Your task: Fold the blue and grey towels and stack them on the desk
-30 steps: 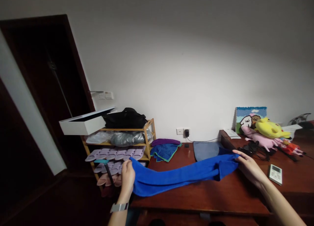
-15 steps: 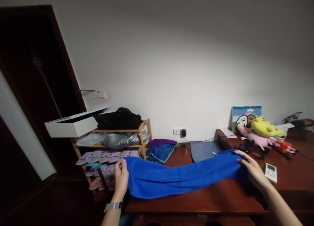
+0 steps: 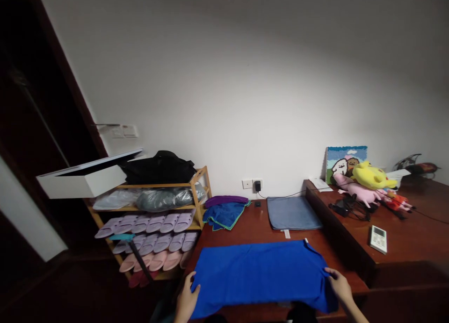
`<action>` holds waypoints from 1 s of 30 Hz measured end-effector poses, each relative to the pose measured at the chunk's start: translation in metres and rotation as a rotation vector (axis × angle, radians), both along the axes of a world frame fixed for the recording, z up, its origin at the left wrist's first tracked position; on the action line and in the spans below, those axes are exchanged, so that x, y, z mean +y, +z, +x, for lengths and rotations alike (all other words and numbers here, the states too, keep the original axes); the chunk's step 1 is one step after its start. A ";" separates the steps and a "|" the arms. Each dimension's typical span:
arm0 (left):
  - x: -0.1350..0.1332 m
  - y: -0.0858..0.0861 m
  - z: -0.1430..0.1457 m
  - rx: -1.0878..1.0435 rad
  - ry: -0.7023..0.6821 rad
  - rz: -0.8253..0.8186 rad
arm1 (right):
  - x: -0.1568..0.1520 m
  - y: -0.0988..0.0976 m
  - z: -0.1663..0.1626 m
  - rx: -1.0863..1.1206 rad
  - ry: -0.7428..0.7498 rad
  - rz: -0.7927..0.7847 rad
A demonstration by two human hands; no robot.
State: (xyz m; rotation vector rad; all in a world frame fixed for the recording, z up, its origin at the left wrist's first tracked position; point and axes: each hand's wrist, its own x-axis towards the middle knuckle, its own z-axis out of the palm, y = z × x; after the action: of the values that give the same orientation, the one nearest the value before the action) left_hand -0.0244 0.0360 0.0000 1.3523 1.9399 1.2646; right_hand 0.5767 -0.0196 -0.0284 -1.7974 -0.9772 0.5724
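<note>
A bright blue towel [image 3: 261,275] lies spread out flat on the near part of a dark wooden table [image 3: 252,227]. My left hand [image 3: 187,302] grips the towel's near left corner at the table's front edge. My right hand [image 3: 339,286] is closed on the near right corner. Both hands sit low in the view, with fingers curled on the cloth. The towel's near edge hangs a little over the table's front.
A folded grey-blue cloth [image 3: 293,212] and a pile of blue and purple towels [image 3: 224,211] lie at the table's back. A raised desk [image 3: 403,229] on the right holds plush toys [image 3: 368,183] and a remote [image 3: 378,239]. A slipper rack [image 3: 154,229] stands left.
The towel was held stretched and bunched above the table between my hands. Now it lies spread flat, and both hands have drawn back toward me to its near corners. The view tilted.
</note>
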 end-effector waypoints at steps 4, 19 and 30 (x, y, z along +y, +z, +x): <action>-0.002 0.013 0.011 0.304 -0.034 -0.008 | 0.012 0.034 -0.012 -0.047 0.076 0.086; -0.055 0.257 0.277 0.528 -1.276 0.128 | -0.059 0.242 -0.126 -0.059 0.788 0.279; -0.068 0.352 0.266 0.112 -1.140 0.287 | -0.088 0.169 -0.163 0.245 0.687 0.167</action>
State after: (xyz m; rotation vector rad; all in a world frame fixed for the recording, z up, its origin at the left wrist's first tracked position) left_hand 0.2419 -0.0323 0.3517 2.1982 0.7079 0.8573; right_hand 0.4141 -0.1079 0.1404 -1.1820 -1.4202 1.0680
